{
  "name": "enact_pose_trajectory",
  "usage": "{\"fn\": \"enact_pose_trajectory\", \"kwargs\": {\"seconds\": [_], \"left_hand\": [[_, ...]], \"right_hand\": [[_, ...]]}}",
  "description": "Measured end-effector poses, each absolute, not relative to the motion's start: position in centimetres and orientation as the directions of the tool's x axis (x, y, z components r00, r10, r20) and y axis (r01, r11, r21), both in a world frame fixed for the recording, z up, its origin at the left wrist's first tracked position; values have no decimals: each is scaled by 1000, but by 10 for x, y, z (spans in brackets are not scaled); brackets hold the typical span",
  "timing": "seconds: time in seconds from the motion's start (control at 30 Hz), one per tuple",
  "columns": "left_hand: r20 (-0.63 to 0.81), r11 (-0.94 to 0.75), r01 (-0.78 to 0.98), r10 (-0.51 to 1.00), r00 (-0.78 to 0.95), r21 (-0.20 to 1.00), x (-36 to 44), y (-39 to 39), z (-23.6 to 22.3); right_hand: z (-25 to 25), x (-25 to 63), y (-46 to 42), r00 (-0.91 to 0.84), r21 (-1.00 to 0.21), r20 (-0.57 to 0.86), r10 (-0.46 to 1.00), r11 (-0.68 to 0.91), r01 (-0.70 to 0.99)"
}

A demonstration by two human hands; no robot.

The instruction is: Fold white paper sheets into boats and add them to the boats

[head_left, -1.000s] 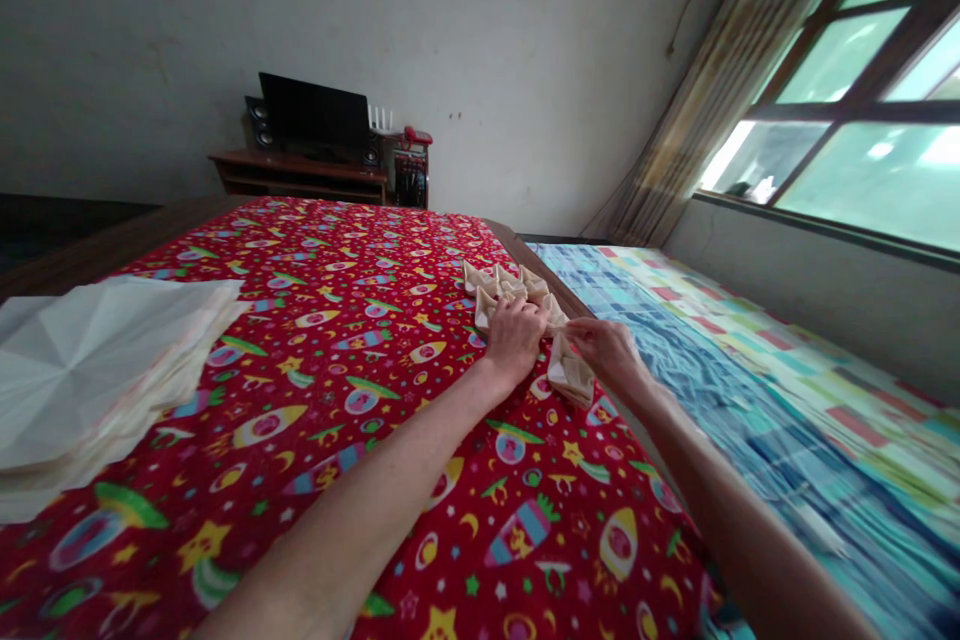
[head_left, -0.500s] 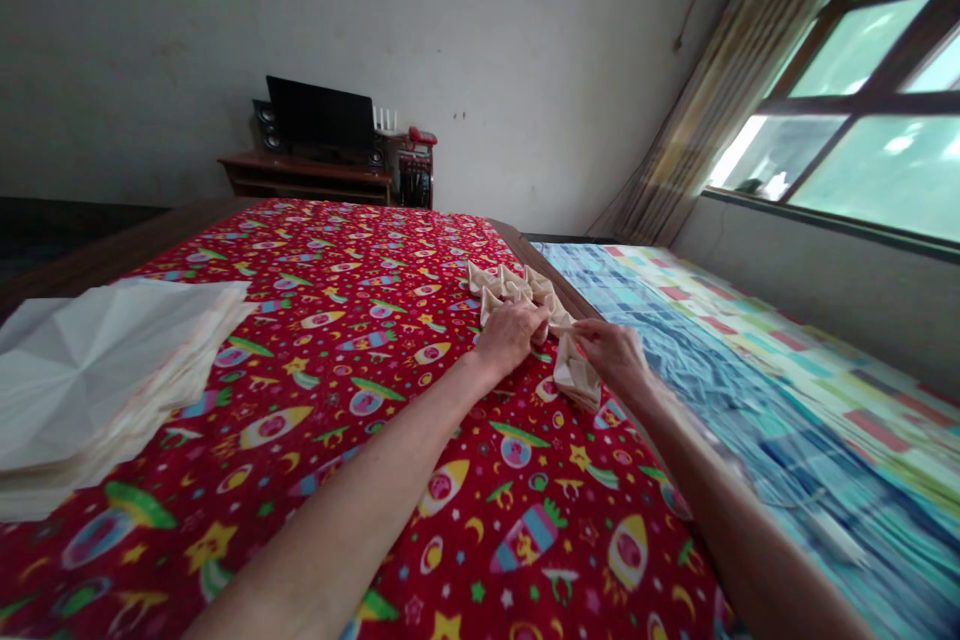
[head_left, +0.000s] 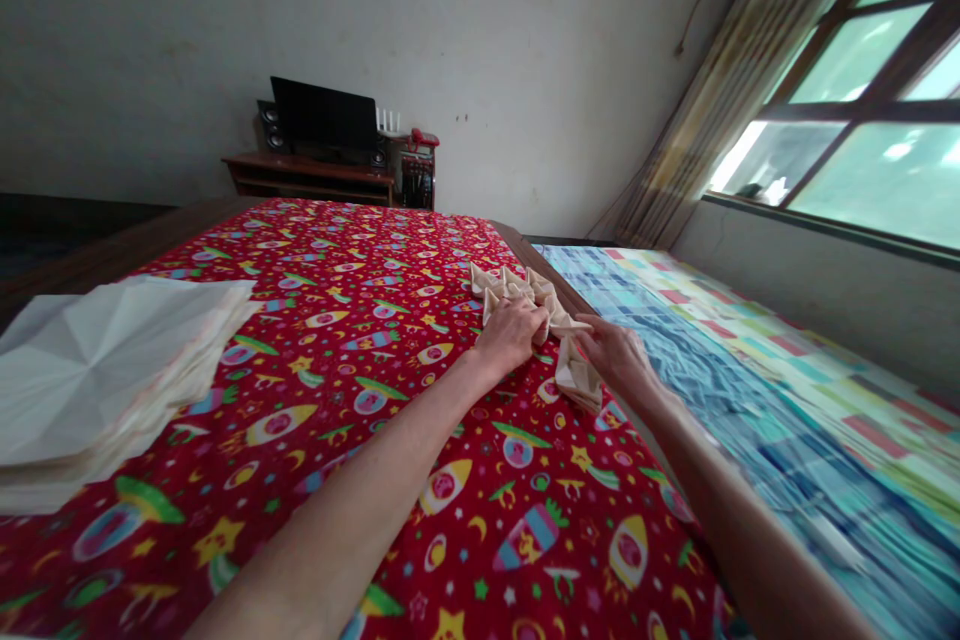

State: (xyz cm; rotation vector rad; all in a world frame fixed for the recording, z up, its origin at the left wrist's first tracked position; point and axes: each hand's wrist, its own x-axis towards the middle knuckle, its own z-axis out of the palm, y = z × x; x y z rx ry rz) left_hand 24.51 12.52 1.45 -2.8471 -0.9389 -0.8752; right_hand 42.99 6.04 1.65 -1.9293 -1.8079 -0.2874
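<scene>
Several beige folded paper pieces (head_left: 504, 282) with pointed corners stand joined or close together near the right edge of the red cloth. My left hand (head_left: 514, 332) is closed around the near side of this cluster, its fingertips partly hidden. My right hand (head_left: 616, 352) pinches a pale pointed corner of folded paper (head_left: 568, 324) just right of the left hand. Below the right fingers, a boxy part of folded paper (head_left: 577, 378) rests on the cloth; I cannot tell whether it is attached to the rest.
A stack of creased white paper sheets (head_left: 97, 360) lies at the left on the red patterned cloth (head_left: 420, 440). Beyond the wooden edge (head_left: 536, 260) at right is a bed with a checked sheet (head_left: 720, 360). A monitor (head_left: 322, 115) stands on a desk (head_left: 307, 170) by the far wall.
The right fingers have shifted slightly, and the pinched paper corner shows more now. The left hand keeps its place on the cluster. The camera view has moved a little.
</scene>
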Motion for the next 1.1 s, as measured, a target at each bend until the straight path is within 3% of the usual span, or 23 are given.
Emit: {"fn": "enact_pose_trajectory", "kwargs": {"seconds": [0.2,0.4,0.57,0.83,1.1], "left_hand": [[555,-802,573,557,618,167,239,120,27],[614,-765,611,585,530,202,212,131,38],[600,-787,591,562,569,178,180,132,26],[583,-835,538,498,643,120,140,116,17],[555,-864,495,456,696,89,114,104,7]], "right_hand": [[24,429,37,148,-214,555,819,-31,976],[22,427,-9,100,-223,463,881,6,975],[18,409,-36,-52,-129,454,890,123,984],[17,407,-31,-82,-79,420,904,126,989],[13,410,-13,-36,-152,369,929,99,983]]}}
